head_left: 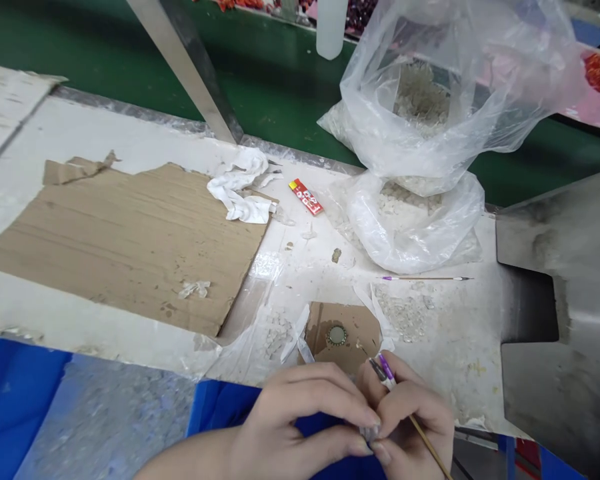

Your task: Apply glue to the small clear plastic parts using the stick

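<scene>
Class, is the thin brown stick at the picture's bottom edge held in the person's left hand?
No, the thin brown stick is in the right hand, while the left hand pinches a small translucent piece.

The small held piece is clear and whitish, the slim held stick golden brown. The bench is white with greyish smudges, the cardboard sheet brown with darker stains, the packet red with yellow and white patches.
</scene>
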Tool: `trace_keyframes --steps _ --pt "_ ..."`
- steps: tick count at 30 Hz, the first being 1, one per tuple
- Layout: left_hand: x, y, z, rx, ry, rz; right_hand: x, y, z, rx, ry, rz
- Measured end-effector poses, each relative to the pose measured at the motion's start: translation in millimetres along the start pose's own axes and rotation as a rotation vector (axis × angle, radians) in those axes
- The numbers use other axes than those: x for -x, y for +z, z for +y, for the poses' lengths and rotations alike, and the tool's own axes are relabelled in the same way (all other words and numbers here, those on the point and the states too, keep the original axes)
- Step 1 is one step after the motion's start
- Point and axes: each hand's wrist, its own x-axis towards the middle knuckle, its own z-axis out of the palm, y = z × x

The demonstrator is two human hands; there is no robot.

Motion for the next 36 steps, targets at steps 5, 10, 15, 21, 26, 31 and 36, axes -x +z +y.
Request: trace_keyframes --steps 5,10,15,21,26,31,36 --pt "-1.0 1.0 -4.8 -0.008 -0.048 0.028 -4.6 -15.9 -5.2 0.145 -0.016 -0.034" --pt "3.6 10.2 -14.2 -0.064 -0.116 0.022 1.6 -24.4 -4.3 0.269 -0.036 -0.090" --pt "-9.7 -6.6 -27.6 -0.448 -0.142 -0.041 15.0 -42.4 15.6 0.558 -0.034 0.091" --pt "-55.5 -72.6 -53.3 -0.933 -0.168 0.047 17.7 -102.8 34.2 1.013 -0.107 0.296" --pt "-91.9 -84.4 -84.3 -1.136 -0.151 -0.025 23.5 -107.6 44.0 0.972 -0.084 0.444" --pt "-92.3 -80.9 -98.2 -1.182 -0.137 -0.124 27.6 -65.4 60.6 0.520 -0.096 0.338" --pt "-67.2 -78.7 -94.3 -1.118 -0.087 -0.127 26.3 -43.3 71.3 0.466 -0.105 0.270"
